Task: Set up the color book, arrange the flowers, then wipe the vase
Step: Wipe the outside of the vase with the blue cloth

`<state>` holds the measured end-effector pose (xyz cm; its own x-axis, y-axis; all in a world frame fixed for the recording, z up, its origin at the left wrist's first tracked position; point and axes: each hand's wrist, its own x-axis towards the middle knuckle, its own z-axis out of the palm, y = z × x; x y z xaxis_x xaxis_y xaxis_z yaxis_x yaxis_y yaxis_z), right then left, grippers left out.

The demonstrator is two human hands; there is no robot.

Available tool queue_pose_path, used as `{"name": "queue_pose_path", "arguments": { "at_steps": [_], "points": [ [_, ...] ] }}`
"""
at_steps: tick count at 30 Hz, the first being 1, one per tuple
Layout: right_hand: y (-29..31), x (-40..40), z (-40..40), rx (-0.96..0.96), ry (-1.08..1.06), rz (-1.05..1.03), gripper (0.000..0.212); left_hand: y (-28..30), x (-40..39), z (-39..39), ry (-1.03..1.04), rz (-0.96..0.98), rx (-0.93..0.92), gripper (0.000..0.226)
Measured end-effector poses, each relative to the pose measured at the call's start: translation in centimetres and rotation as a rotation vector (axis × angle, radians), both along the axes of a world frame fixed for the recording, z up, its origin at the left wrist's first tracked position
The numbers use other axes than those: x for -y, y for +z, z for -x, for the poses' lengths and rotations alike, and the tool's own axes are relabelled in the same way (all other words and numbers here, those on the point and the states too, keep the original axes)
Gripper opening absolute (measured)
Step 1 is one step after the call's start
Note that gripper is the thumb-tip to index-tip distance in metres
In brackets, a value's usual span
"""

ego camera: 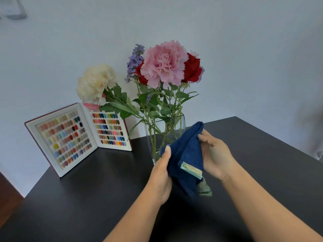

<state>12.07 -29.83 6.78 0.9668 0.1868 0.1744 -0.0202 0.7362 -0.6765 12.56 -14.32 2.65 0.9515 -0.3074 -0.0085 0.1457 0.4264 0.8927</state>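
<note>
- Two bare forearms reach in from the bottom edge; the left hand (161, 173) pinches the near edge of a dark blue towel (186, 154) under its thumb, and the right hand (215, 155) curls around the towel's far side.
- The towel is folded, with a pale label near its lower corner — it hangs just in front of the glass vase (164, 135).
- The vase is clear and square-sided, standing mid-table and holding flowers (163, 64): pink, red, purple, with a cream one leaning left.
- The color book (76, 135) stands open and upright, left of the vase.
- The towel hides the vase's lower right part; a greenish scrap beneath the towel is hard to identify.
- Black table (83, 198) against a plain pale wall (244, 49).
</note>
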Motion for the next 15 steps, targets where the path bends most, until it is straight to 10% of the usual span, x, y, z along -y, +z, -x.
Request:
{"name": "queue_pose_path", "arguments": {
  "at_steps": [15],
  "points": [
    [-2.3, 1.9, 1.6, -0.299, -0.14, 0.349, 0.038, 3.0, -1.2, 0.0, 0.236, -0.419, 0.396, 0.009]
  ]
}}
